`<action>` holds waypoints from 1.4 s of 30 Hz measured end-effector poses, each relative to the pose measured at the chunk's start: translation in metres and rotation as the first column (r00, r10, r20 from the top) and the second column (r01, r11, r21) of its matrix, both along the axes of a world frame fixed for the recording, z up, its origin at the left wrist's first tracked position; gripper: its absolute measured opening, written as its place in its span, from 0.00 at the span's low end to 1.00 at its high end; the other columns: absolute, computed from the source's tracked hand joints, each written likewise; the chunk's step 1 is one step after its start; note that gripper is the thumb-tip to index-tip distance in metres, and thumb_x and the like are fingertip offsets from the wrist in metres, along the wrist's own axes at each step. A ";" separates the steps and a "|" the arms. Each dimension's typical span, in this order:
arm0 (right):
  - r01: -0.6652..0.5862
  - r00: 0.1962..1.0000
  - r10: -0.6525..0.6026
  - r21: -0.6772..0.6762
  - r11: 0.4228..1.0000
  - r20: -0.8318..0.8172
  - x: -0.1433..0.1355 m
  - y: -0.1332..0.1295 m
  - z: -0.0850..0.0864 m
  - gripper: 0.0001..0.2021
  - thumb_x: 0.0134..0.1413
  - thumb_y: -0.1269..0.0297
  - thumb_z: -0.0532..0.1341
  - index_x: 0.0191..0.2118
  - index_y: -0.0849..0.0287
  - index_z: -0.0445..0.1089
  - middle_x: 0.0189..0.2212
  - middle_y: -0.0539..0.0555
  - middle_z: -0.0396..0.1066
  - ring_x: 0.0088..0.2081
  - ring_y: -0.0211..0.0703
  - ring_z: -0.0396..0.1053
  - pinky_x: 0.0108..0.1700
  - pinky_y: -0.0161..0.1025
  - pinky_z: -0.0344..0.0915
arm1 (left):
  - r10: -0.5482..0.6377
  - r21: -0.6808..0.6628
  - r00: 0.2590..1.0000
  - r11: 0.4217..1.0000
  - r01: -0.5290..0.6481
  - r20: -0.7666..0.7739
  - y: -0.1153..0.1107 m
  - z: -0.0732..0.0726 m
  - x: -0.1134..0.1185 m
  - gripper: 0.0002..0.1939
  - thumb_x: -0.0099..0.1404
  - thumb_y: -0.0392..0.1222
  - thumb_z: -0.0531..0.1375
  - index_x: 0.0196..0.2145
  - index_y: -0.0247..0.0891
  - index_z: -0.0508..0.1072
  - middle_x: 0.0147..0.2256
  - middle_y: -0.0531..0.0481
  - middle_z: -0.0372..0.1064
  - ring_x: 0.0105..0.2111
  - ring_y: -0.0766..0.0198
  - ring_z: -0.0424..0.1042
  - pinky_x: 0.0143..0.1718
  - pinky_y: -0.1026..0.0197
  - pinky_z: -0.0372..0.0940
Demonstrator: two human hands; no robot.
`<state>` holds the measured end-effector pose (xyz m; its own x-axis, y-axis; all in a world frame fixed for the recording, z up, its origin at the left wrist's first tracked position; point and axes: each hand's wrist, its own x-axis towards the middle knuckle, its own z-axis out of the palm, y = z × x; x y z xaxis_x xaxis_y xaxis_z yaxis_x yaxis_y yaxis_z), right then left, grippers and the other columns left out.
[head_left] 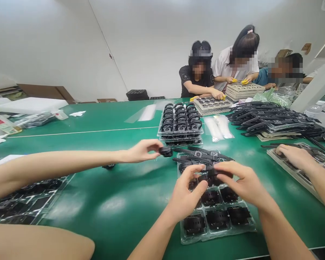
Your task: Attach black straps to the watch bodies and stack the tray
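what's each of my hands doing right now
Left hand: partly open, fingers at the watch strap.
Right hand: closed on the black watch strap.

A green tabletop (pixel 111 193) is provided as the work surface. A clear compartment tray (pixel 219 236), loaded with black watches (pixel 218 218), is placed near its front edge. Beyond it, stacked clear trays (pixel 178 133) are positioned, flanked by translucent sleeves (pixel 147 112). Pale trays (pixel 245 94) are stacked at the far side; another loaded clear tray (pixel 47 206) is located at left.
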<state>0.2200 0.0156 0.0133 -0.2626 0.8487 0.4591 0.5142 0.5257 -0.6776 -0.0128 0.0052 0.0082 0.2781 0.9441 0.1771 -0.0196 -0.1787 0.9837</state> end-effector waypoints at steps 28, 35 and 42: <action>0.285 0.906 -0.167 -0.270 0.920 0.388 0.060 0.031 -0.004 0.15 0.65 0.54 0.58 0.52 0.49 0.75 0.56 0.55 0.75 0.56 0.57 0.70 0.52 0.50 0.69 | 0.090 0.155 0.990 0.985 -0.073 -0.105 0.001 0.009 0.001 0.06 0.68 0.38 0.60 0.33 0.40 0.75 0.44 0.45 0.73 0.41 0.60 0.72 0.41 0.61 0.67; 0.440 0.833 -0.262 -0.296 0.848 0.486 0.069 0.057 -0.044 0.10 0.49 0.67 0.66 0.40 0.55 0.80 0.45 0.63 0.77 0.52 0.67 0.68 0.52 0.58 0.64 | 0.072 0.166 0.989 0.985 -0.050 -0.127 0.001 0.008 0.002 0.06 0.69 0.37 0.59 0.34 0.40 0.75 0.43 0.46 0.73 0.39 0.61 0.72 0.40 0.61 0.66; 0.336 0.937 -0.269 -0.359 0.871 0.223 0.067 0.052 -0.027 0.08 0.58 0.57 0.63 0.37 0.54 0.74 0.36 0.54 0.75 0.41 0.53 0.70 0.47 0.51 0.66 | 0.079 0.166 0.988 0.985 -0.056 -0.134 0.004 0.005 0.002 0.06 0.69 0.38 0.59 0.33 0.39 0.75 0.41 0.46 0.74 0.39 0.60 0.72 0.40 0.60 0.67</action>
